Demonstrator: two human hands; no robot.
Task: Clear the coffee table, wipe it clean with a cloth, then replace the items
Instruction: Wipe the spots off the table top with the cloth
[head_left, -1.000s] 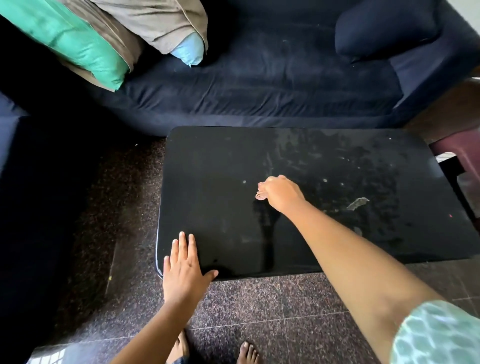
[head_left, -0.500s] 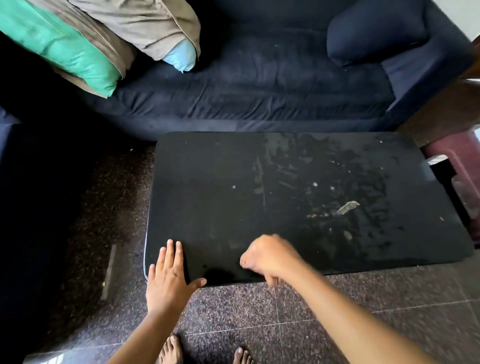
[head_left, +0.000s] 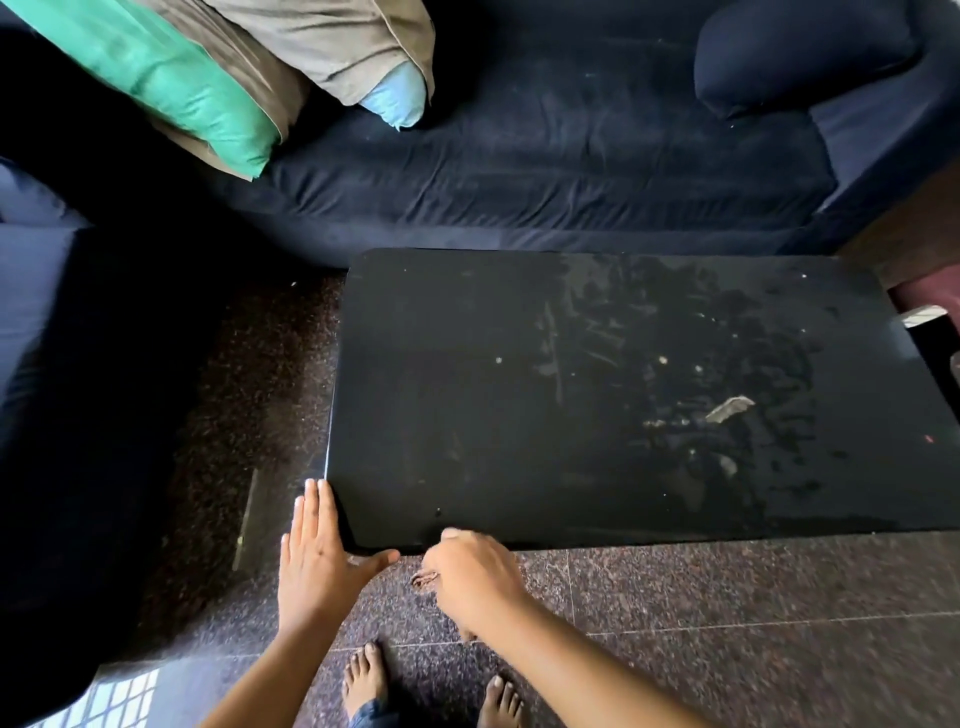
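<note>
The black coffee table (head_left: 467, 415) stands bare of items, its top smeared with dust and streaks on the right half. A small pale paper scrap (head_left: 730, 408) and a few white specks lie there. My left hand (head_left: 311, 556) is open and flat against the table's near-left corner, thumb stretched along the near edge. My right hand (head_left: 472, 577) hangs just past the near edge with its fingers curled in; something small and brownish shows at the fingertips, and I cannot make out what it is. No cloth is in view.
A dark blue sofa (head_left: 519, 182) runs behind the table with a green pillow (head_left: 171, 88), a beige pillow (head_left: 337, 41) and a dark cushion (head_left: 800, 52). Another dark seat (head_left: 41, 364) stands at left, a maroon stool (head_left: 924, 296) at right. My bare feet (head_left: 366, 675) stand on granite tiles.
My right hand swept from the table's middle back to the near edge and off it. The left hand slid from the tabletop to the near-left corner.
</note>
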